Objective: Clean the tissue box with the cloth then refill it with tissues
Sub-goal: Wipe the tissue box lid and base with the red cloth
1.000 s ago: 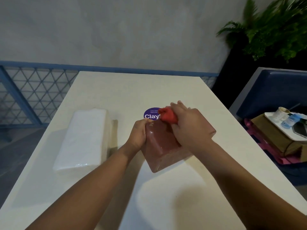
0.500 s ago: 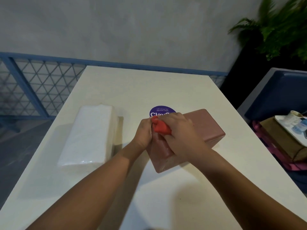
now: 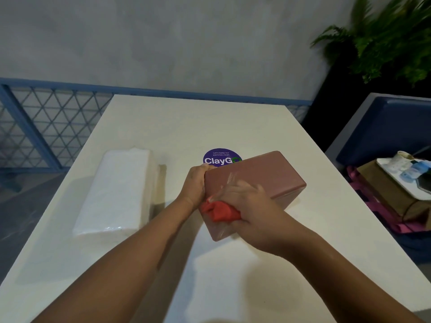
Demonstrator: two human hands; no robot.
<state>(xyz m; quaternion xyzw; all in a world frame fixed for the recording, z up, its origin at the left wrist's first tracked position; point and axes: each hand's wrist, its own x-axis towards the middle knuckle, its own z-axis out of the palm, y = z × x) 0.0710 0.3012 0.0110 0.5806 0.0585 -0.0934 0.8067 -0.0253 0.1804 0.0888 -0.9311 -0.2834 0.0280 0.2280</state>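
Note:
A dusky pink tissue box (image 3: 261, 176) lies at an angle on the white table (image 3: 210, 122), its plain broad face up. My left hand (image 3: 194, 185) grips the box's left end. My right hand (image 3: 247, 203) holds a bunched red cloth (image 3: 219, 212) against the near left corner of the box. A wrapped white pack of tissues (image 3: 116, 192) lies to the left, apart from the box.
A round purple sticker (image 3: 220, 157) on the table peeks out behind the box. A blue lattice railing (image 3: 42, 127) runs on the left. To the right are a blue seat (image 3: 382, 127), a cardboard box (image 3: 384, 192) with a tray of small items, and a plant (image 3: 382, 40).
My right hand has dragged the red cloth from the box's far left corner down to its near left corner. The left hand has stayed on the box's left end.

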